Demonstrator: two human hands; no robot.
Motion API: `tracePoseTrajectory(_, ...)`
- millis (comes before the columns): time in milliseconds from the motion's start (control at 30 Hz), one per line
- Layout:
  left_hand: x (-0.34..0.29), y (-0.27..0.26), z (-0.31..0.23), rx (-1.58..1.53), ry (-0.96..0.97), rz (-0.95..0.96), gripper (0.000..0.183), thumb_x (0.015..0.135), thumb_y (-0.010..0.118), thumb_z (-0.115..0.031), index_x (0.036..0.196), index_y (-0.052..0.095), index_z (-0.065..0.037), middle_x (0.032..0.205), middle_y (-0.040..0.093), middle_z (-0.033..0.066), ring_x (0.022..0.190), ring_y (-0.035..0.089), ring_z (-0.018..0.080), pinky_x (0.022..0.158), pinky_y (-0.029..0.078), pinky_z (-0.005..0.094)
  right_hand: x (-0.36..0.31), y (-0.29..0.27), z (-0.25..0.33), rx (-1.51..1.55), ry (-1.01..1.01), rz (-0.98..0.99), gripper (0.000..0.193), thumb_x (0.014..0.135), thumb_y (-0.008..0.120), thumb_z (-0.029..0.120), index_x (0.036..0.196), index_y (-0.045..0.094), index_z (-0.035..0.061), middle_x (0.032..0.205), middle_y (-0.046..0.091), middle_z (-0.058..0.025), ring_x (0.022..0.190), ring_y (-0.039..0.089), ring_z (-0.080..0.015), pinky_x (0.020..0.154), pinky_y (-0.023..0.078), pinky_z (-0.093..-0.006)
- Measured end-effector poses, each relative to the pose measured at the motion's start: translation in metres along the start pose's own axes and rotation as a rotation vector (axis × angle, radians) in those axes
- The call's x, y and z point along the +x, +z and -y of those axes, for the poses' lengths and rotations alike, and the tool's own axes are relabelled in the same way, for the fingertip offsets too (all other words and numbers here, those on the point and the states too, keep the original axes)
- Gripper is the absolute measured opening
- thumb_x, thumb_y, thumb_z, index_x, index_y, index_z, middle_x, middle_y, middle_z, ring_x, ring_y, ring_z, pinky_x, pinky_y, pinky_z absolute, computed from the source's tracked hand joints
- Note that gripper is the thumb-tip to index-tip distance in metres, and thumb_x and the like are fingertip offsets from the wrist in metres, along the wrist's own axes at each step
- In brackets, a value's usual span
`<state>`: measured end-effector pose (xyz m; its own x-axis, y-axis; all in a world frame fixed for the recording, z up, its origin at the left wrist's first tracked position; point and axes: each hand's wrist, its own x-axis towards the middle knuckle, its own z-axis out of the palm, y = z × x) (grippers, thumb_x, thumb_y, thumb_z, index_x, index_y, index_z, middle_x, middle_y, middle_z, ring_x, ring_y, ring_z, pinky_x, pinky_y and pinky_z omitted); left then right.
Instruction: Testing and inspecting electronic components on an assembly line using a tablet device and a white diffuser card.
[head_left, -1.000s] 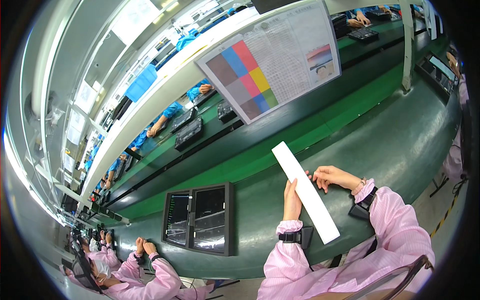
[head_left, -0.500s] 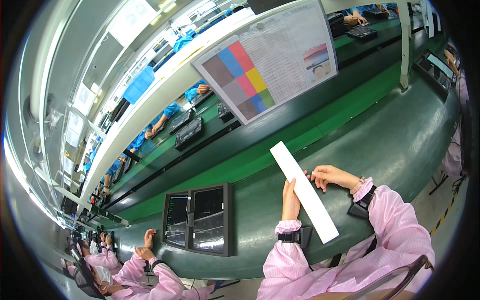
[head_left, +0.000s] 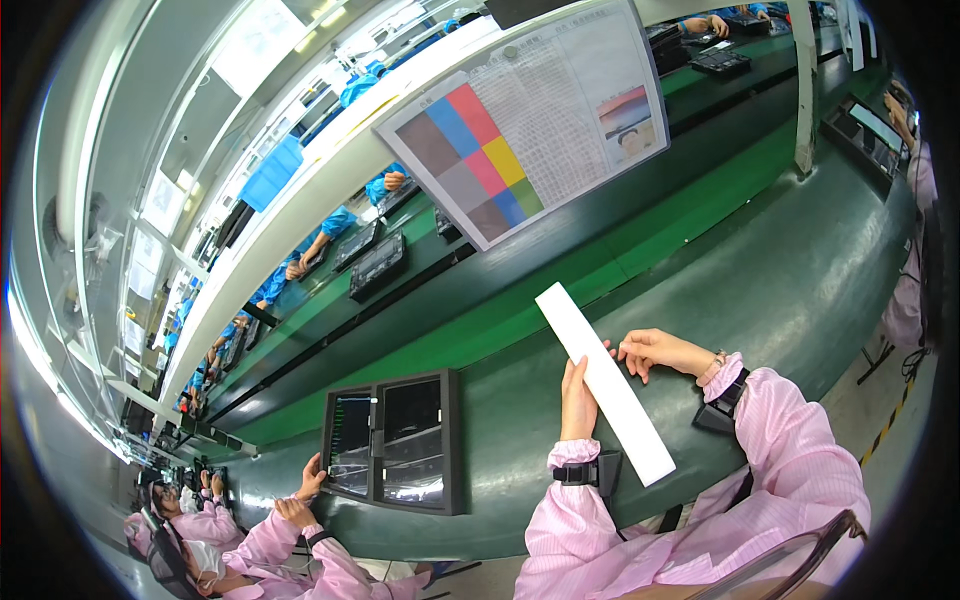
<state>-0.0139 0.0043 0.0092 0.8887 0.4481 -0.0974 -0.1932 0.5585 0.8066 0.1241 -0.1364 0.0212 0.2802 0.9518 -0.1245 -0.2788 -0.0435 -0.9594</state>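
Observation:
A long, narrow, plain white strip-like panel (head_left: 607,385) slants above the green work surface. My left hand (head_left: 578,400) is closed round its left edge, with the thumb in front and fingertips showing past the right edge. Beside that right edge is my right hand (head_left: 655,352), its fingers loosely bent and apart, with nothing visible in them. Whether its fingertips touch the panel I cannot tell. Both wrists wear black straps over or beside pink sleeves.
A dark tray (head_left: 452,440) with two glossy black screens lies to the left, a co-worker's hand (head_left: 312,478) at its edge. A printed sheet (head_left: 560,130) hangs ahead. Behind it runs a line with black devices (head_left: 378,266). Another device (head_left: 865,140) lies far right.
The co-worker's hand on the left has reached the tray's edge, and the tray sits slightly further left. My hands and the white panel have hardly moved.

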Motion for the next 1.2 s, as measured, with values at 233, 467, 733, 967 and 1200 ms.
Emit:
tracePoseTrajectory(233,-0.0004,0.0019,-0.0016,0.014,-0.004,-0.007,0.039,0.097,0.041,-0.02,0.129,0.039,0.003,0.128,0.05,0.0204,0.112,0.054,0.0277,0.095,0.045,0.0375,0.0012,-0.0019,-0.0056,0.006,0.007,0.008,0.032,0.097,0.049,0.032,0.099,0.054,0.0004,0.075,0.059,-0.0064,0.062,0.057,-0.0115,0.057,0.048,-0.0233)
tracePoseTrajectory(467,-0.0004,0.0003,-0.0002,-0.003,-0.007,-0.011,0.04,0.097,0.041,-0.02,0.129,0.038,0.003,0.128,0.05,0.0202,0.112,0.055,0.0278,0.095,0.045,0.0375,0.0021,-0.0018,-0.0047,-0.009,0.016,0.003,0.031,0.096,0.049,0.031,0.099,0.054,0.0003,0.075,0.059,-0.0069,0.062,0.057,-0.0115,0.058,0.048,-0.0234)
tracePoseTrajectory(733,0.0003,-0.0011,0.0003,0.007,-0.008,-0.012,0.041,0.097,0.042,-0.021,0.129,0.039,0.003,0.128,0.05,0.0204,0.112,0.054,0.0281,0.095,0.044,0.0375,0.0021,-0.0015,-0.0051,0.022,-0.003,0.008,0.031,0.097,0.049,0.03,0.099,0.054,-0.0001,0.075,0.059,-0.007,0.061,0.056,-0.0119,0.057,0.048,-0.0235)
tracePoseTrajectory(967,-0.0006,0.0007,-0.0014,0.017,-0.001,-0.006,0.041,0.097,0.041,-0.022,0.13,0.038,0.003,0.128,0.051,0.0198,0.113,0.054,0.0277,0.096,0.044,0.0374,0.0021,-0.0021,-0.0067,0.012,-0.005,0.009,0.029,0.097,0.048,0.028,0.1,0.054,0.0,0.075,0.059,-0.0072,0.061,0.057,-0.012,0.057,0.048,-0.023)
tracePoseTrajectory(1200,0.0014,-0.0017,0.0009,0.021,0.0,-0.004,0.04,0.097,0.041,-0.021,0.129,0.039,0.003,0.127,0.051,0.0195,0.113,0.054,0.028,0.095,0.044,0.0377,0.0029,-0.0034,-0.0062,-0.008,-0.016,0.013,0.026,0.097,0.047,0.026,0.099,0.054,0.0011,0.074,0.059,-0.0071,0.06,0.058,-0.0128,0.055,0.048,-0.0236)
